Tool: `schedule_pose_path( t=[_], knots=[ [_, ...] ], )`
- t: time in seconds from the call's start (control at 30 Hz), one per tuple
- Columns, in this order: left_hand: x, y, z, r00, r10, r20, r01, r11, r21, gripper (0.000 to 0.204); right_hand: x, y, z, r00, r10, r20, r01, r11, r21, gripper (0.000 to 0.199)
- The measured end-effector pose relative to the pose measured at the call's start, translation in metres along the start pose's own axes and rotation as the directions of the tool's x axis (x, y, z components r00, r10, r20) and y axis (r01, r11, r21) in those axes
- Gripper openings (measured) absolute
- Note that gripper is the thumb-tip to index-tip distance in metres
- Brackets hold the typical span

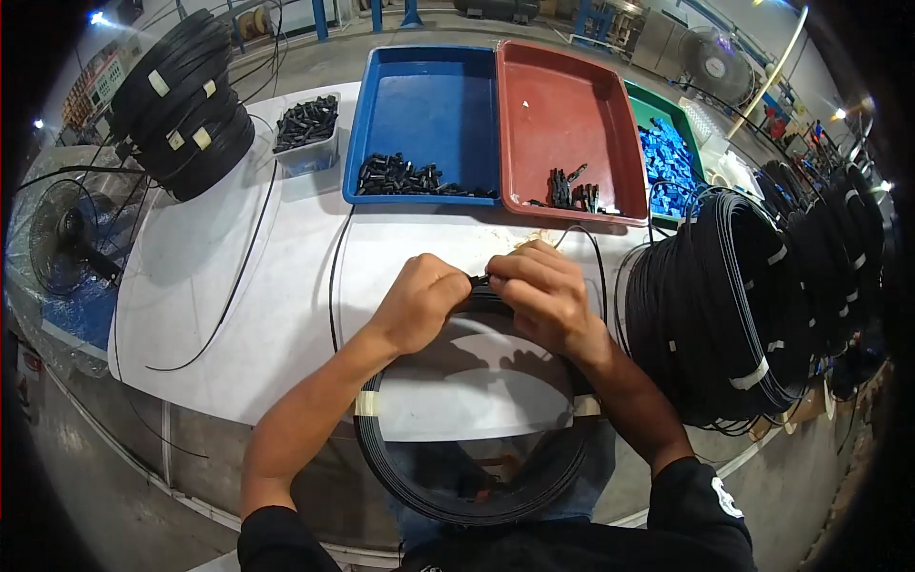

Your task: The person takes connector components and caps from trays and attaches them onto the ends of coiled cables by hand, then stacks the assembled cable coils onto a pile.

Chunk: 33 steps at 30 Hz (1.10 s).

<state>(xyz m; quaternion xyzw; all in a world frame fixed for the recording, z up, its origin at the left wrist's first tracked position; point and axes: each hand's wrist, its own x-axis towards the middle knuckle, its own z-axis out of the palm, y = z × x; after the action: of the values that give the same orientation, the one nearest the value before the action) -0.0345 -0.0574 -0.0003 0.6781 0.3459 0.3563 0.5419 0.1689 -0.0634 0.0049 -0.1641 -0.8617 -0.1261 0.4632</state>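
My left hand (417, 303) and my right hand (545, 294) meet over the table, fingers pinched together. Between their fingertips shows a small black connector piece (479, 281), mostly hidden by the fingers. Just beneath the hands is a coil of thin black cable (381, 469), tied with pale tape at both sides. It lies partly on the white table and partly over its front edge towards my lap. Loose cable ends arch up on either side of my hands.
A blue tray (429, 105) and a red tray (564, 114) hold black parts. Left of them stands a clear box (310, 160) of black pieces; right, a green tray (640, 95) with blue parts. Cable coils stack at left (181, 114) and right (696, 305) on the white table (238, 334).
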Motion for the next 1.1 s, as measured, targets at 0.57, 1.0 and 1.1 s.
schedule_pose_path(
  t=[0.57,1.0,1.1],
  knots=[
    [0.004,-0.007,-0.007,0.988,0.145,-0.057,-0.128,0.963,0.239,0.030,-0.008,0.010,0.004,0.954,0.268,0.135,-0.285,0.950,0.128,0.036],
    [0.003,-0.007,-0.004,0.931,0.361,0.055,-0.349,0.835,0.425,0.023,0.003,0.001,-0.001,0.986,0.086,0.145,-0.104,0.987,0.124,0.018],
    [-0.002,-0.007,-0.007,0.791,0.554,0.258,-0.458,0.257,0.851,0.017,0.006,0.000,-0.001,0.721,0.514,0.464,-0.672,0.683,0.286,0.015]
  ],
)
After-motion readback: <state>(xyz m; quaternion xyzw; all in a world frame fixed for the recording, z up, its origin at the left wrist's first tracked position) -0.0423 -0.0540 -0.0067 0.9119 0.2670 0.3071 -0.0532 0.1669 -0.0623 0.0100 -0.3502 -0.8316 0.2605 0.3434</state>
